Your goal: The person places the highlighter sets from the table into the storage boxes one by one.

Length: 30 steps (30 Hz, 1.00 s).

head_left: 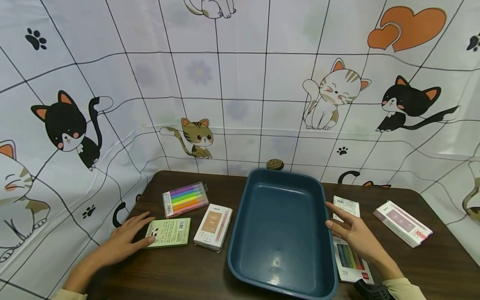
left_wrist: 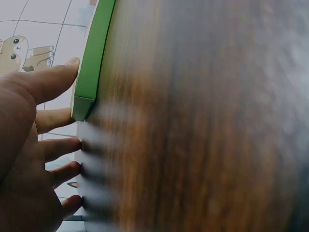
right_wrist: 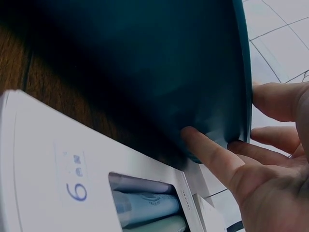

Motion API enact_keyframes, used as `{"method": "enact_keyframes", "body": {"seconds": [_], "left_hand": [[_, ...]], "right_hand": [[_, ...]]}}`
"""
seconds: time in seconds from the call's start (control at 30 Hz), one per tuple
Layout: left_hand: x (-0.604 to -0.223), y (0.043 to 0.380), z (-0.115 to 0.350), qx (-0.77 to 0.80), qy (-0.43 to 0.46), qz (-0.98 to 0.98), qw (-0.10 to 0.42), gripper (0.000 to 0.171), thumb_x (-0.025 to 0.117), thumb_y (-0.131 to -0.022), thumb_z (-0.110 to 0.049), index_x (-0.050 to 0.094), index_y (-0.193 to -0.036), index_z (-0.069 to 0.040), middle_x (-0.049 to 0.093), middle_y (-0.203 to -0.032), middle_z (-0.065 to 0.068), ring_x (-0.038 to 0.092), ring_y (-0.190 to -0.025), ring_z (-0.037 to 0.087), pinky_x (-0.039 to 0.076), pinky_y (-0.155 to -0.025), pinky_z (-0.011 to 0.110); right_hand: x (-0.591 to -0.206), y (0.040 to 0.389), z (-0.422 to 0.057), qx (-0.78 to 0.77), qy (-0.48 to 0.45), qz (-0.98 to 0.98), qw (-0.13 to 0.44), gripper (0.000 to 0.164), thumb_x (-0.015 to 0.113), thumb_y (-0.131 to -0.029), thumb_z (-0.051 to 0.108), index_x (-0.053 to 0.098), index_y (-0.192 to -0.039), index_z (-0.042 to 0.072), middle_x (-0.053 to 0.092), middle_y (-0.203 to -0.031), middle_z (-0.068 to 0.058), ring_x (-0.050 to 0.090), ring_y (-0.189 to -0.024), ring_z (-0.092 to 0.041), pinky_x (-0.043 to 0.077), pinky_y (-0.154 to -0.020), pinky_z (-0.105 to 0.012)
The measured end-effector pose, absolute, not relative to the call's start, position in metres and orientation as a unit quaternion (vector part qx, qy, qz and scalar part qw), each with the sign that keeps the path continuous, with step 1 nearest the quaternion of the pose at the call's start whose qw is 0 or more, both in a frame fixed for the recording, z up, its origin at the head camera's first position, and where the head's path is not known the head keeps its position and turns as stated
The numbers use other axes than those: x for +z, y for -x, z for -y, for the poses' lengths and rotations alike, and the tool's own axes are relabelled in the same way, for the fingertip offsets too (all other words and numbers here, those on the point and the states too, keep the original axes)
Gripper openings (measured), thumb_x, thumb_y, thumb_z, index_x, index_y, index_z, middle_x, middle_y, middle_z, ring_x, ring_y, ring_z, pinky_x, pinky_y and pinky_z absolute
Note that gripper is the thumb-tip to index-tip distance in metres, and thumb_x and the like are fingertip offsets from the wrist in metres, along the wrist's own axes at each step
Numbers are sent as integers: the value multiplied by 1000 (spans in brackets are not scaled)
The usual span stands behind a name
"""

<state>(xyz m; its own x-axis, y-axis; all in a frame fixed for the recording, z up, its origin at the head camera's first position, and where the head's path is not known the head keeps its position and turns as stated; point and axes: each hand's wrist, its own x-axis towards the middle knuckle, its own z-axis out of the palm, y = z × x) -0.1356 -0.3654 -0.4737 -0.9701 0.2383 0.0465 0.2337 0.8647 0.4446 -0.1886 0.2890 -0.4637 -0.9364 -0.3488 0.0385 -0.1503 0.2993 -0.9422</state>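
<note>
A deep blue plastic tray [head_left: 277, 233] stands on the table, right of the middle. My right hand [head_left: 352, 233] touches its right side with extended fingers; in the right wrist view, fingertips [right_wrist: 195, 137] lie against the outer wall and rim. At the left, my left hand [head_left: 125, 237] rests spread on the table. Its thumb and index finger touch the near-left edge of a flat green box [head_left: 170, 232], seen edge-on in the left wrist view [left_wrist: 91, 63]. A white box with a tan panel [head_left: 213, 227] lies between the green box and the tray.
A clear case of coloured highlighters [head_left: 185, 200] lies behind the green box. Right of the tray lie a windowed box of coloured pens [head_left: 354, 275], partly under my right hand, a small white box [head_left: 346, 205] and another white box [head_left: 403, 223]. A cat-print cloth hangs behind.
</note>
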Motion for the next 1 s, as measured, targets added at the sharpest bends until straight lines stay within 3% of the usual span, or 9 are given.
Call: {"method": "enact_keyframes", "body": {"seconds": [0.33, 0.5, 0.73, 0.87, 1.0], "left_hand": [[-471, 136, 363, 249, -124, -960, -3, 68, 75, -93, -42, 53, -142, 0, 37, -151, 31, 32, -135, 56, 28, -96, 78], [-469, 132, 360, 265, -107, -958, -11, 72, 78, -91, -43, 51, -139, 3, 45, -142, 30, 40, -130, 53, 34, -98, 71], [-466, 131, 357, 289, -61, -955, 5, 76, 82, -86, -44, 51, -138, 3, 53, -129, 24, 59, -110, 38, 51, -84, 53], [-467, 131, 357, 326, -39, -945, 14, 77, 84, -85, -40, 51, -140, 1, 53, -130, 22, 61, -106, 32, 54, -77, 40], [-469, 129, 357, 365, -23, -931, 17, 76, 87, -83, -34, 51, -143, -2, 49, -136, 25, 60, -109, 36, 57, -76, 35]], "right_hand": [[-466, 187, -287, -579, 148, -796, 90, 67, 61, -105, 27, 29, -162, 12, 17, -165, -22, 42, -135, -46, 52, -95, -38], [-466, 186, -286, -580, 153, -796, 88, 67, 61, -105, 25, 29, -162, 10, 16, -164, -25, 41, -135, -48, 53, -94, -35], [-465, 187, -287, -580, 161, -794, 84, 66, 60, -106, 23, 29, -161, 9, 16, -164, -25, 41, -134, -50, 53, -94, -36], [-465, 187, -288, -578, 159, -796, 84, 66, 61, -105, 24, 29, -162, 10, 17, -164, -23, 40, -135, -48, 53, -93, -36], [-465, 188, -288, -577, 159, -797, 85, 67, 61, -105, 25, 28, -162, 11, 17, -165, -21, 39, -136, -47, 53, -94, -36]]}}
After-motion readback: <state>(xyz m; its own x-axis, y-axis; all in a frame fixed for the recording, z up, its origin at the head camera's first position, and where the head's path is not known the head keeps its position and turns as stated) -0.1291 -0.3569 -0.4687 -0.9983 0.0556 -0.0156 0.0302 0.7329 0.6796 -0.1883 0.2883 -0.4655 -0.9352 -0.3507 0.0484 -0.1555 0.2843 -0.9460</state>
